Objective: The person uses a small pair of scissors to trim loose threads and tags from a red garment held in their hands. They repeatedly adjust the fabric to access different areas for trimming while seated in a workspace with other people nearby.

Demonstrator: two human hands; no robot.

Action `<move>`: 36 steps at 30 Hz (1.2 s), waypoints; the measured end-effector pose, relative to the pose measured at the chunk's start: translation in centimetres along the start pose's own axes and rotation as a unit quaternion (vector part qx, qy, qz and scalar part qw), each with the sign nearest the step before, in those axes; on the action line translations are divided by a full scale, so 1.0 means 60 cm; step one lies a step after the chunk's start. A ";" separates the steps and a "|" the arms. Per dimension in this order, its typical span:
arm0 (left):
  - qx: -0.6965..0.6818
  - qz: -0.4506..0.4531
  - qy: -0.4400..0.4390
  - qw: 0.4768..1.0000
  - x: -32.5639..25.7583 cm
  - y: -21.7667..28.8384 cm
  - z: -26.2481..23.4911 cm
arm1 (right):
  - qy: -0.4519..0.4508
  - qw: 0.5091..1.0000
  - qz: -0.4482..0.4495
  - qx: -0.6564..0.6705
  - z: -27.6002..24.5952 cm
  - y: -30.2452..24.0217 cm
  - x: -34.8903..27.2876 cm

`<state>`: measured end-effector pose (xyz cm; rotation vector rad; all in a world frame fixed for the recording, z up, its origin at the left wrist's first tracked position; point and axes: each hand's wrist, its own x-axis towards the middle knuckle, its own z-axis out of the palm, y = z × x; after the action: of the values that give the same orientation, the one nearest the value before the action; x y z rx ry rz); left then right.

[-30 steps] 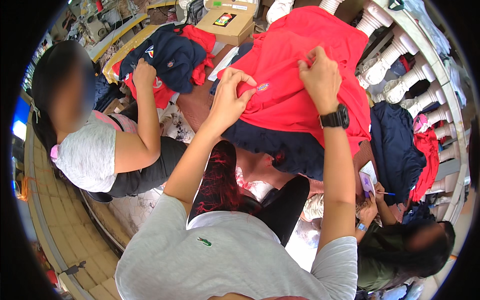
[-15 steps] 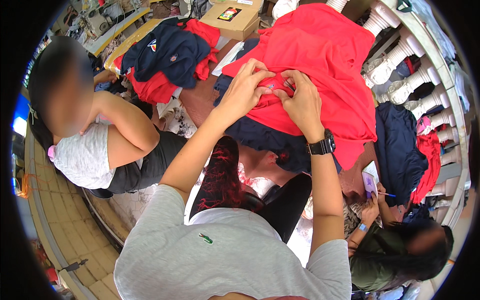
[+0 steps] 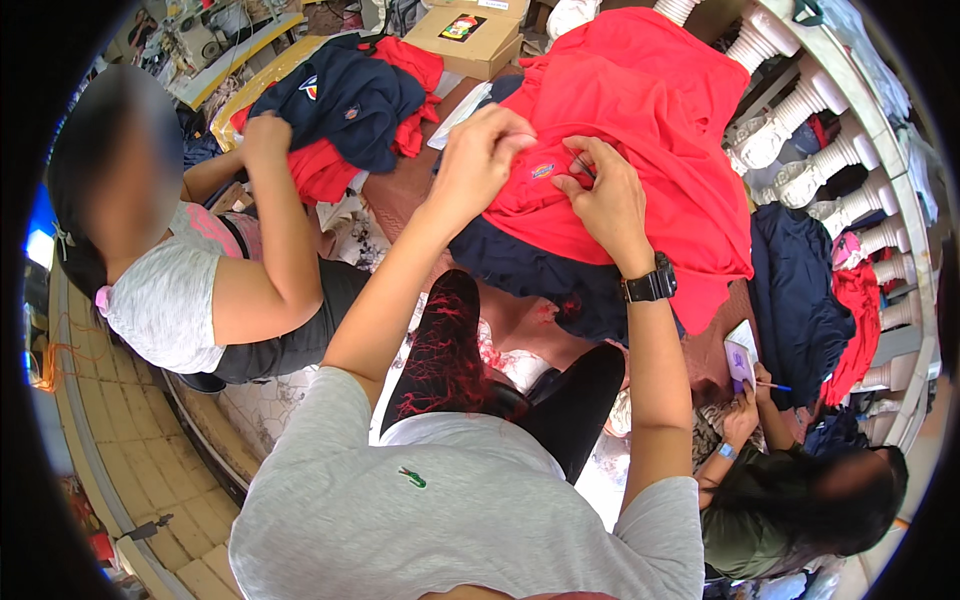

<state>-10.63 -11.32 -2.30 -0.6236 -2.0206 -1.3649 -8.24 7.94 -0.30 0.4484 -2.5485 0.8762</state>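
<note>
The patch (image 3: 543,171) is already on our red garment (image 3: 650,85), which lies bunched over navy cloth (image 3: 525,275) in front of us; that much looks done, but we honestly can't tell what's left around its edge; our left hand (image 3: 472,165) looks raised, thumb and fingertips nearly meeting, no clue if there's a thread in there; our right hand (image 3: 612,198) is just beside the patch, thumb and forefinger loosely curled with a small gap, grip unclear.
</note>
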 end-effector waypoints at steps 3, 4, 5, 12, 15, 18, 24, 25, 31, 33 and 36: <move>0.025 0.021 -0.058 0.998 0.008 -0.011 0.041 | -0.014 0.999 0.033 0.003 -0.004 -0.005 0.003; 0.080 0.010 -0.087 0.993 0.014 -0.021 0.045 | -0.020 0.999 0.047 0.006 -0.007 -0.007 0.003; 0.034 -0.052 -0.078 0.995 0.016 -0.028 0.047 | -0.019 0.999 0.044 0.009 -0.006 -0.008 0.001; -0.265 -0.176 -0.040 0.947 0.017 -0.005 -0.006 | -0.015 0.998 0.049 0.022 -0.007 -0.003 0.000; -0.214 -0.215 -0.277 0.912 -0.009 0.048 -0.085 | -0.006 0.999 0.041 0.025 -0.005 0.004 -0.003; -0.037 -0.081 -0.320 0.943 -0.053 0.054 -0.091 | -0.002 1.000 0.025 0.017 0.000 0.005 -0.002; 0.089 -0.022 -0.089 0.992 -0.040 -0.002 -0.001 | -0.006 1.000 0.018 0.019 0.003 0.006 -0.006; 0.104 -0.014 -0.085 0.991 -0.041 -0.010 0.005 | -0.004 1.000 0.017 0.023 0.002 0.007 -0.006; 0.022 -0.079 -0.084 0.993 -0.043 -0.009 -0.001 | -0.010 0.999 -0.007 0.030 -0.012 -0.033 -0.015; -0.015 -0.129 -0.096 0.987 -0.045 0.001 -0.006 | -0.016 0.993 -0.041 0.108 -0.009 -0.044 -0.014; -0.058 -0.167 -0.109 0.978 -0.048 0.003 -0.010 | -0.048 0.987 -0.071 0.136 -0.002 -0.032 -0.008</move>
<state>-8.38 -11.94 -4.09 -0.5181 -2.3136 -1.6813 -6.97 6.66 0.51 0.7625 -2.4518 1.1792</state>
